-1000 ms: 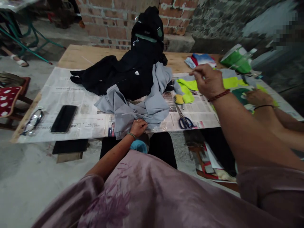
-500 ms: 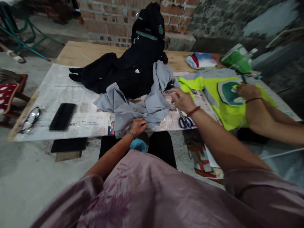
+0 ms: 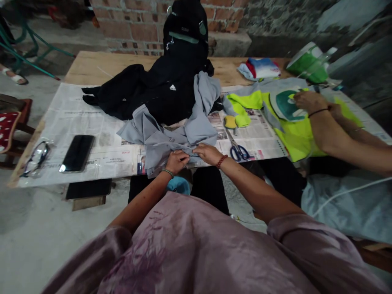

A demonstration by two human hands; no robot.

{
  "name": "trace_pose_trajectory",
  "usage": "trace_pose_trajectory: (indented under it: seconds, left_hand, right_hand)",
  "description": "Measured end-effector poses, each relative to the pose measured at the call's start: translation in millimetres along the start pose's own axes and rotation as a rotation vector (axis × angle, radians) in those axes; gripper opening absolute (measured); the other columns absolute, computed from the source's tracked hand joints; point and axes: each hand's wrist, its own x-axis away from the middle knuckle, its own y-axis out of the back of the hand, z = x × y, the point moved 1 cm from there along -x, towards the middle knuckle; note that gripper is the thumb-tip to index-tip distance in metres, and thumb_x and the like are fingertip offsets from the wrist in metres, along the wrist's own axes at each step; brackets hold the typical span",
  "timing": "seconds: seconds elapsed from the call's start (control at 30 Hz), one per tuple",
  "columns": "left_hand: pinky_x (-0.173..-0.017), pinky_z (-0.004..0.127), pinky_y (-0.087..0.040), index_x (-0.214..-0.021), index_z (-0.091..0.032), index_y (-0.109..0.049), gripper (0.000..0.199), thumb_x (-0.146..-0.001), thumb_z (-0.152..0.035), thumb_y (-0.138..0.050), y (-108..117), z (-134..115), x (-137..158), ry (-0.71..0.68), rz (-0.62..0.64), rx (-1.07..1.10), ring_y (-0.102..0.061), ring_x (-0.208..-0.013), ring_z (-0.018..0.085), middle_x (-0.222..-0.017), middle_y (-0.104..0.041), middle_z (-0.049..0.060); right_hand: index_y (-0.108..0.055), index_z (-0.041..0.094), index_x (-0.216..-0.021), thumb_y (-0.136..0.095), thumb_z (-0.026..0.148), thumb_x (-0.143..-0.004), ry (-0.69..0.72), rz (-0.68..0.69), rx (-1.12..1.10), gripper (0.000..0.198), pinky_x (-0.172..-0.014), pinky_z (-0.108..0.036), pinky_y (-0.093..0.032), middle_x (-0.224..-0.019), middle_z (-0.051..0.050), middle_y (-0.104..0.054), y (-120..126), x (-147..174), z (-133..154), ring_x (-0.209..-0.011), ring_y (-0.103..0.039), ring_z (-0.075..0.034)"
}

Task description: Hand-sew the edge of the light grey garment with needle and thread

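Note:
A grey garment lies bunched along the table's front edge, with one part draped over a black jacket. My left hand is closed in a pinch on the garment's near edge. Fingers pinched together, my right hand meets that same edge just beside it. Between the fingertips there is a tiny glint, too small to name. To the right of my right hand lie blue-handled scissors, with a small yellow object by their blades.
At right, a co-worker's hand holds a green-and-white iron on a yellow-and-grey garment. Newspaper covers the wooden table. A phone and glasses lie left. A black bag stands behind; folded cloth lies back right.
My right hand has come down and left from above the scissors to the garment's edge beside my left hand. The co-worker's iron has slid left. The view has shifted slightly.

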Motion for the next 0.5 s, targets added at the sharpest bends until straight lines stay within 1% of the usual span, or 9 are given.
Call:
trace_pose_trajectory:
  seconds: [0.1, 0.17, 0.33, 0.5]
  left_hand:
    - [-0.073, 0.027, -0.044, -0.073, -0.02, -0.071, 0.006, -0.073, -0.016, -0.066, -0.2, -0.1, -0.1, -0.004, -0.018, -0.001, -0.06, -0.071, 0.013, -0.072, -0.068, 0.0]
    - [-0.073, 0.027, -0.045, -0.073, -0.02, -0.071, 0.006, -0.073, -0.016, -0.067, -0.7, 0.4, -0.3, -0.008, -0.02, 0.002, -0.06, -0.071, 0.013, -0.072, -0.069, 0.0]
    - [-0.072, 0.026, -0.045, -0.074, -0.021, -0.071, 0.007, -0.074, -0.016, -0.066, -1.0, 0.9, -0.5, -0.018, -0.019, 0.012, -0.06, -0.069, 0.012, -0.072, -0.069, 0.0]
    - [-0.073, 0.027, -0.045, -0.073, -0.021, -0.071, 0.006, -0.074, -0.017, -0.066, 0.0, -1.0, -0.1, -0.016, -0.036, -0.001, -0.06, -0.071, 0.013, -0.071, -0.068, 0.0]
  right_hand:
    - [-0.067, 0.021, -0.099, -0.044, 0.013, -0.083, 0.005, 0.134, 0.16, 0.029, -0.069, -0.022, -0.038, -0.088, -0.006, -0.057, 2.1, 0.6, 3.4, -0.076, -0.051, -0.013]
    - [-0.066, 0.021, -0.101, -0.042, 0.014, -0.085, -0.001, 0.165, 0.198, 0.03, -0.068, -0.021, -0.037, -0.09, -0.006, -0.056, 3.9, 0.7, 5.8, -0.077, -0.05, -0.013]
    - [-0.067, 0.019, -0.099, -0.041, 0.013, -0.085, 0.03, 0.185, 0.19, 0.03, -0.068, -0.021, -0.034, -0.088, -0.006, -0.055, 5.0, 0.7, 6.6, -0.077, -0.048, -0.013]
    - [-0.067, 0.018, -0.097, -0.041, 0.01, -0.084, 0.055, 0.167, 0.146, 0.031, -0.068, -0.021, -0.034, -0.086, -0.006, -0.053, 2.3, 0.2, 2.1, -0.077, -0.047, -0.013]
